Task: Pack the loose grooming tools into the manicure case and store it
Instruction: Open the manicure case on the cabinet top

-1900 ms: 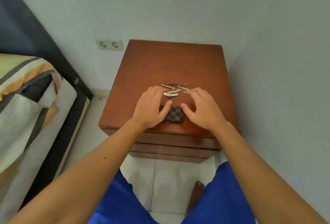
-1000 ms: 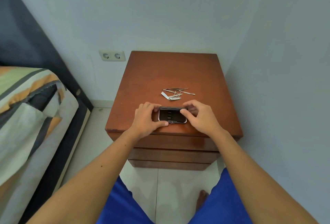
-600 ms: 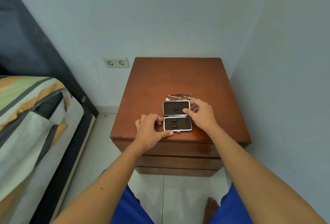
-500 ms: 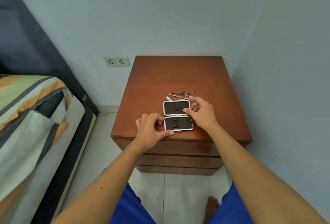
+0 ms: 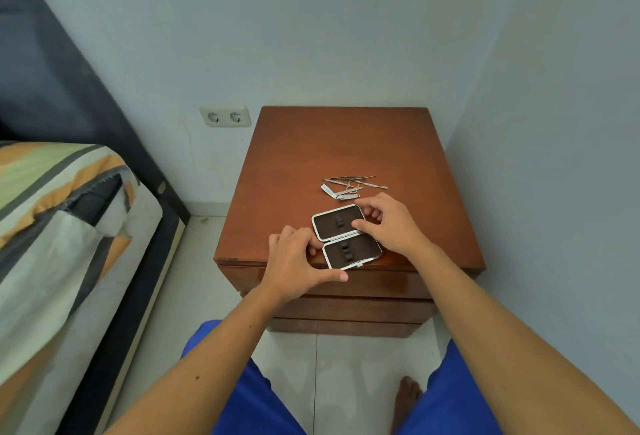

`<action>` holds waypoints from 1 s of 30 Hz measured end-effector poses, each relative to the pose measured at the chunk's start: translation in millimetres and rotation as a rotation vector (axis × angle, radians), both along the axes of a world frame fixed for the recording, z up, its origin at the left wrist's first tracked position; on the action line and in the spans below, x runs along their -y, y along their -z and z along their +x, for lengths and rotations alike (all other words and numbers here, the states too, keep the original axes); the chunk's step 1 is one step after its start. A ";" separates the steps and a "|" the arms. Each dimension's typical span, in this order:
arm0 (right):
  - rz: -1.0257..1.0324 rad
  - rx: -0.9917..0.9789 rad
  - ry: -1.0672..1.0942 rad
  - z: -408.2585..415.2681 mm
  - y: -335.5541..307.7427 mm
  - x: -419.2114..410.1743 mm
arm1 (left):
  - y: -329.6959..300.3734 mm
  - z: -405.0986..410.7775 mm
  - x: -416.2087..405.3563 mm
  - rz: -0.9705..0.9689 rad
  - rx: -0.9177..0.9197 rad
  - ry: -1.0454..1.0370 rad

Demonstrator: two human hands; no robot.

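The manicure case (image 5: 346,236) lies open flat near the front edge of the wooden nightstand (image 5: 346,143), showing two dark lined halves with small elastic loops and a silver rim. My left hand (image 5: 298,263) holds the case's left side, thumb along the front edge of the near half. My right hand (image 5: 388,223) grips the far half at its right edge, thumb on the lining. Several loose metal grooming tools (image 5: 349,185) lie in a small heap just behind the case.
The nightstand stands in a corner, with walls behind and to the right. A bed (image 5: 62,226) with striped bedding lies to the left. A double wall socket (image 5: 225,116) is left of the nightstand. Drawer fronts (image 5: 346,303) show below its top.
The case went from shut under my hands to open flat on the nightstand. In the last half second it has turned slightly, and both hands keep hold of it.
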State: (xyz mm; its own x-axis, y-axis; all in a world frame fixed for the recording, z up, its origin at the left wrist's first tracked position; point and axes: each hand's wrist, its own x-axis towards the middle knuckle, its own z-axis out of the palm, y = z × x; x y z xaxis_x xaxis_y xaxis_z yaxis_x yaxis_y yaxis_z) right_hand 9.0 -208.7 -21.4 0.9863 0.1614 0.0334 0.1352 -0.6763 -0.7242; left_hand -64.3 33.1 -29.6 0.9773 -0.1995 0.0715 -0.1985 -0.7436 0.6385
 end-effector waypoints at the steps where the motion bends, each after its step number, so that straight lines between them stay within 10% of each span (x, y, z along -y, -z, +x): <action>1: -0.004 -0.001 0.005 0.3 -1.2 -0.8 | -0.1 -1.2 0.7 -0.007 0.011 0.004; 30: -0.072 0.024 0.171 0.8 -7.7 6.0 | -9.4 26.9 -18.3 0.088 -0.138 -0.110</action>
